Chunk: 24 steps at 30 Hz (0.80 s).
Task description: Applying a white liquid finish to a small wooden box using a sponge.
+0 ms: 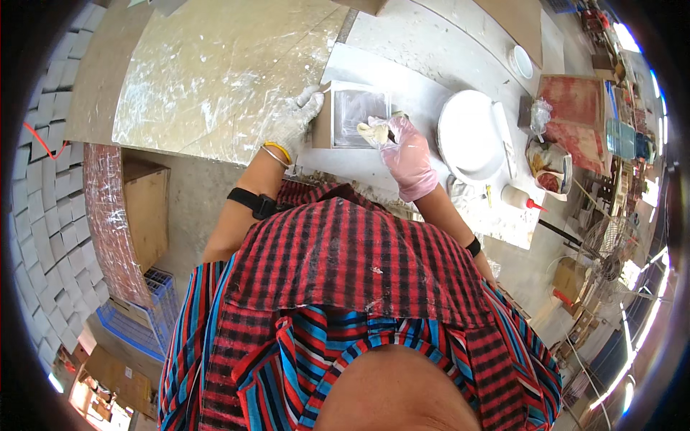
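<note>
A small grey box (pixel 325 123) lies on the white work surface in front of me, its upper face (pixel 350 115) smeared with a whitish, wet-looking film. In a whitish, stained glove, my left hand (pixel 293 118) grips the box's left side, fingertips at its far left corner. My right hand (pixel 407 151) wears a pinkish, see-through plastic glove. It is closed on a pale, brush-like thing (pixel 374 132) over the right part of the smeared face; its exact kind is hard to make out.
Right of the box stands a round white basin (pixel 471 133), with a white strip (pixel 504 138) along its rim. A red-tipped squeeze bottle (pixel 516 197) lies nearer me. A white tub (pixel 520 62) is farther back. Stacked grey boxes (pixel 50 208) line the far left.
</note>
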Motion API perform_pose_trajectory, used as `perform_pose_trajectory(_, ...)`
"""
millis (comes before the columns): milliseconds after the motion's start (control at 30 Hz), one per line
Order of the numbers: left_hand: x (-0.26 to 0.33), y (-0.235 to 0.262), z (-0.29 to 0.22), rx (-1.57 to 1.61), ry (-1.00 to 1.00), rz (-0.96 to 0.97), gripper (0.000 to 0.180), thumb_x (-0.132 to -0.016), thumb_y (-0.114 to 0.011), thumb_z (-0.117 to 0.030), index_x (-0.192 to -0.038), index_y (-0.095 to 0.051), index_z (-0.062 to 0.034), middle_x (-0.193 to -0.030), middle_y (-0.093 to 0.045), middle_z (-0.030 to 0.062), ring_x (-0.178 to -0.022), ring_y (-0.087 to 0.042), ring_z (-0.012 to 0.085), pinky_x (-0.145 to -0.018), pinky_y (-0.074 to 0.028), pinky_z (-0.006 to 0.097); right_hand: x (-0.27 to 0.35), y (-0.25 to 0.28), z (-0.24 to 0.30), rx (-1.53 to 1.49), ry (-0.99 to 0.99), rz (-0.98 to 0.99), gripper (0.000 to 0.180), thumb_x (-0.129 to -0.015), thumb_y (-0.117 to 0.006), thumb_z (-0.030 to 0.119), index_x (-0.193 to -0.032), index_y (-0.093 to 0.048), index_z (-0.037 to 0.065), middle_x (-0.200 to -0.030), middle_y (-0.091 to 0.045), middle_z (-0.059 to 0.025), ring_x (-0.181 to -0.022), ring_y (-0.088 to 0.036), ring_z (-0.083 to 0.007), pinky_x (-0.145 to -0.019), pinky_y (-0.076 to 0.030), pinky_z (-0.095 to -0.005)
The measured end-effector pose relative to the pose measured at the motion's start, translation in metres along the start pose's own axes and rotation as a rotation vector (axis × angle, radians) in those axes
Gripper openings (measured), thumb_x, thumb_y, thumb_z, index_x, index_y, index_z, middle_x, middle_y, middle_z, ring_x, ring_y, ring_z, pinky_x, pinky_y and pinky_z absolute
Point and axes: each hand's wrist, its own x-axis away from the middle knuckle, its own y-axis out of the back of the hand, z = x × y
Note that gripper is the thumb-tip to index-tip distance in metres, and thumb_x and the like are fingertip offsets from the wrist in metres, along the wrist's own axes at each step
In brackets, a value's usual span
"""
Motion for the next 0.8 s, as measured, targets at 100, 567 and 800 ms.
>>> perform_pose_trajectory(100,-0.006,0.008,0.006,-0.049,-0.054,0.044,0.041,-0.087,-0.055,-0.030,-0.119,-0.053,-0.0052,-0.099,-0.058,0.0010,-0.088,-0.049,0.0067,-0.078,-0.040,0.022,-0.006,0.006,-0.002,-0.240,0.094,-0.054,0.025,-0.074,-0.055,-0.002,-0.098,-0.059,0.004,-0.095,-0.060,-0.0131,-0.092,-0.059,-0.0262,-0.081,-0.046,-0.0309)
perform_pose_trajectory(567,-0.002,0.003,-0.003,-0.213,0.052,-0.044,0.050,-0.084,-0.058,-0.031,-0.120,-0.049,0.0024,-0.110,-0.056,0.0081,-0.102,-0.048,0.0126,-0.088,-0.037,0.024,0.000,0.019,-0.012,-0.174,-0.182,-0.085,0.020,-0.074,-0.053,-0.006,-0.093,-0.058,0.001,-0.093,-0.064,-0.0105,-0.090,-0.059,-0.0139,-0.079,-0.045,-0.0239)
perform_pose_trajectory(800,-0.009,0.010,0.011,-0.196,-0.055,-0.033,0.044,-0.087,-0.053,-0.035,-0.122,-0.050,-0.0074,-0.087,-0.055,-0.0047,-0.063,-0.042,0.0031,-0.052,-0.036,0.020,0.009,0.012,-0.016,-0.122,-0.057,0.014,0.020,-0.077,-0.054,-0.006,-0.097,-0.056,0.000,-0.099,-0.061,-0.0093,-0.094,-0.056,-0.0139,-0.083,-0.044,-0.0254)
